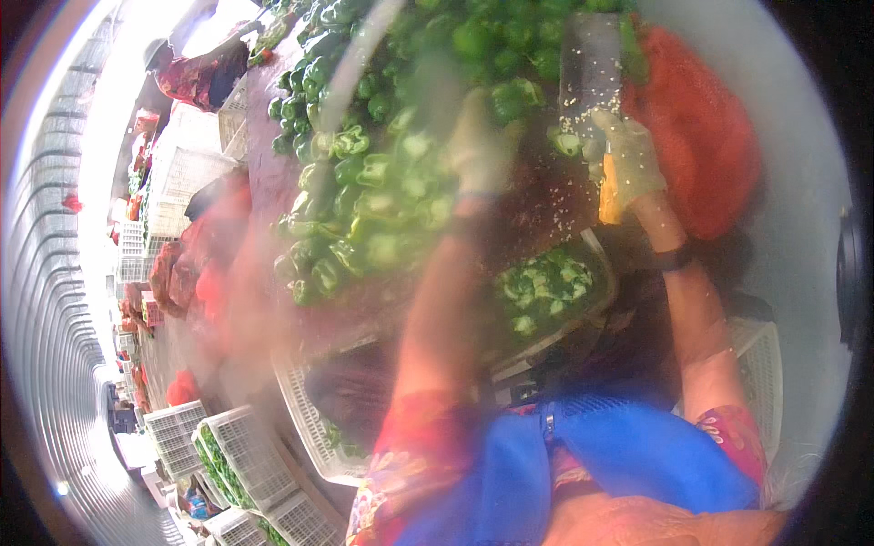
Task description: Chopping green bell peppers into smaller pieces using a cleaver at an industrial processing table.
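Note:
A cleaver with a wide blade (590, 64) and an orange-yellow handle (608, 191) is in my gloved right hand (628, 159), which is closed around it. Pale seeds are stuck to the blade and glove. By the cleaver, a small green pepper piece (566, 142) lies on the seed-strewn table (537, 196). My gloved left hand (481, 146) reaches over the table next to a green bell pepper (517, 98); haze smears its fingers, so their grip does not show. Whole green bell peppers (482, 41) are heaped at the far side. Cut peppers (373, 209) spread to the left.
Below the table edge stands a container of pepper pieces (546, 287). A red mesh sack (696, 127) lies at the right. White crates (250, 455) stand at the lower left, some holding green produce. Another person (196, 77) is at the far left.

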`<state>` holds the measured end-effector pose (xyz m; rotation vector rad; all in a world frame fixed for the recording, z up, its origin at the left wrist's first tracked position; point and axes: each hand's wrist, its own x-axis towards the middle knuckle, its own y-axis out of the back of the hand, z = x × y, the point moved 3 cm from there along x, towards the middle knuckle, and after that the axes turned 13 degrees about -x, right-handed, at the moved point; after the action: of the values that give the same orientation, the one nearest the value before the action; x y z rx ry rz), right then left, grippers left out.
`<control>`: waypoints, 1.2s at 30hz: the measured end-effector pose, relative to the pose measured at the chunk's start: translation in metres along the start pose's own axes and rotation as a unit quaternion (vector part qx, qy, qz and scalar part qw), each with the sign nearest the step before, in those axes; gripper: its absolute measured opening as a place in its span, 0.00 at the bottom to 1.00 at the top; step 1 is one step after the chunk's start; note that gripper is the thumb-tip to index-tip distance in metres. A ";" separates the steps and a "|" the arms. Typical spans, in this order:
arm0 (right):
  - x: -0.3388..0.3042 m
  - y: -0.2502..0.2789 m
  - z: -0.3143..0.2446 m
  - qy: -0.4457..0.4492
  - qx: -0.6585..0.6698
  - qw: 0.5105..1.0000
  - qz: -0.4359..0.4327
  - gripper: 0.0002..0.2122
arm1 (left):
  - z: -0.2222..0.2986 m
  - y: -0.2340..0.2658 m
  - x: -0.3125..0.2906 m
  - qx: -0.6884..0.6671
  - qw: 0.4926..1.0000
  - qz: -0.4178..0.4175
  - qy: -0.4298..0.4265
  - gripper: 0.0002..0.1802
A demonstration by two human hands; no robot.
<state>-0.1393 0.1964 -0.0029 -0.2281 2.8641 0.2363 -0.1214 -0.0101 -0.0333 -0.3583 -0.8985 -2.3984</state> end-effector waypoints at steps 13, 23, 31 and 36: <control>-0.002 -0.030 0.048 0.256 -0.482 0.827 -0.136 0.15 | -0.020 0.009 -0.091 -0.080 0.978 -0.023 0.192 0.31; -0.015 -0.053 0.038 0.200 -0.479 0.826 -0.219 0.20 | -0.015 0.033 -0.098 -0.057 0.985 -0.063 0.153 0.38; -0.017 -0.080 0.032 0.153 -0.529 0.814 -0.184 0.08 | -0.023 0.045 -0.093 -0.162 0.970 -0.133 0.127 0.33; 0.001 -0.092 0.039 0.152 -0.574 0.764 -0.252 0.22 | -0.026 0.041 -0.089 -0.082 0.988 -0.110 0.067 0.31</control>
<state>-0.1146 0.1133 -0.0536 -1.3046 2.3310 1.9261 -0.0269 -0.0181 -0.0686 -0.1634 -0.7136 -2.6733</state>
